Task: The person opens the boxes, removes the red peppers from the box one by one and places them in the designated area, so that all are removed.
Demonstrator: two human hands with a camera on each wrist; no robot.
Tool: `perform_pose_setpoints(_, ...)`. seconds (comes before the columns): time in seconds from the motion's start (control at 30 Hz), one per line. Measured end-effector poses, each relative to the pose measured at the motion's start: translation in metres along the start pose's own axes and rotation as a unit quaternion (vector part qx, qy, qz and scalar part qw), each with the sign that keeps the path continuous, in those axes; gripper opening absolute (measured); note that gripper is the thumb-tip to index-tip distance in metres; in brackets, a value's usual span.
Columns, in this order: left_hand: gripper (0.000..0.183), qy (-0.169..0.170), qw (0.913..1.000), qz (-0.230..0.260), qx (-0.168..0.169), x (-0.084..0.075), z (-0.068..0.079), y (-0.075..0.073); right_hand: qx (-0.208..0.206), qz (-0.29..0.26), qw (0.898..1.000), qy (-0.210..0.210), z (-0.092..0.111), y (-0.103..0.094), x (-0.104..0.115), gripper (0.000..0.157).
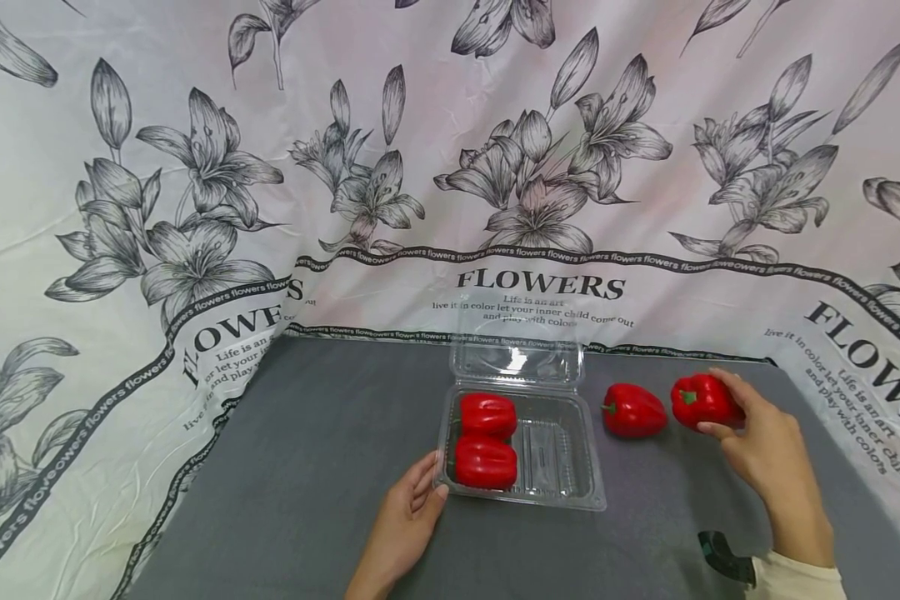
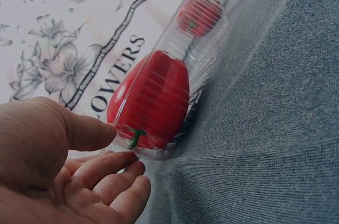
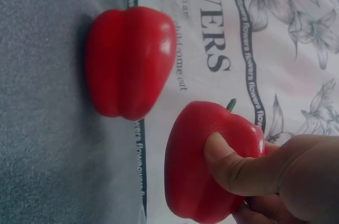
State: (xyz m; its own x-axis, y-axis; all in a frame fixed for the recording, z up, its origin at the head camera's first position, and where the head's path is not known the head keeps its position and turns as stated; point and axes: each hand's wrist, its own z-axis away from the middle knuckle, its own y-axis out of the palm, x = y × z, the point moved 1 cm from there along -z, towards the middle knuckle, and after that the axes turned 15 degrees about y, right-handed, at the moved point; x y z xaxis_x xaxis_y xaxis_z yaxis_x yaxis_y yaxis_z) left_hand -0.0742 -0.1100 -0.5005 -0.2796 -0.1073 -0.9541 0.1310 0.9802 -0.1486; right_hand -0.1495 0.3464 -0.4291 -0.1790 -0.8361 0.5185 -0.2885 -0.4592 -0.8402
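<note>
A clear plastic clamshell container (image 1: 562, 502) stands on the table with its lid (image 1: 513, 362) raised at the back. Two red bell peppers, a rear one (image 1: 487, 415) and a front one (image 1: 486, 462), lie in its left half. My left hand (image 1: 407, 521) pinches the container's rim at the near left corner; the left wrist view has the thumb (image 2: 87, 131) against that edge. With thumb and fingers, my right hand (image 1: 772, 450) grips another red bell pepper (image 3: 198, 166), its green stem showing. One more red bell pepper (image 1: 634, 411) sits between the container and that hand.
Grey cloth (image 1: 292, 475) covers the table. Behind it and at both sides hangs a white curtain (image 1: 390, 292) with flower prints and lettering. A dark strap (image 1: 723, 557) shows by the right sleeve.
</note>
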Motion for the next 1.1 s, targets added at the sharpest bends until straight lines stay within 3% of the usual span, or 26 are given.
perform_pose_setpoints(0.27,0.058,-0.019,0.9998,-0.006,-0.001,0.003,-0.002,0.000,0.006,0.019,1.000,0.002,-0.003,0.008,-0.009,0.081)
perform_pose_setpoints(0.77,0.058,-0.021,0.9997,-0.014,-0.001,0.004,-0.002,-0.001,0.020,0.029,0.999,-0.005,-0.007,0.016,-0.017,0.082)
perform_pose_setpoints(1.1,0.058,0.000,1.0000,-0.004,0.002,0.004,0.000,0.000,0.036,0.048,0.998,-0.007,-0.012,0.021,-0.023,0.081)
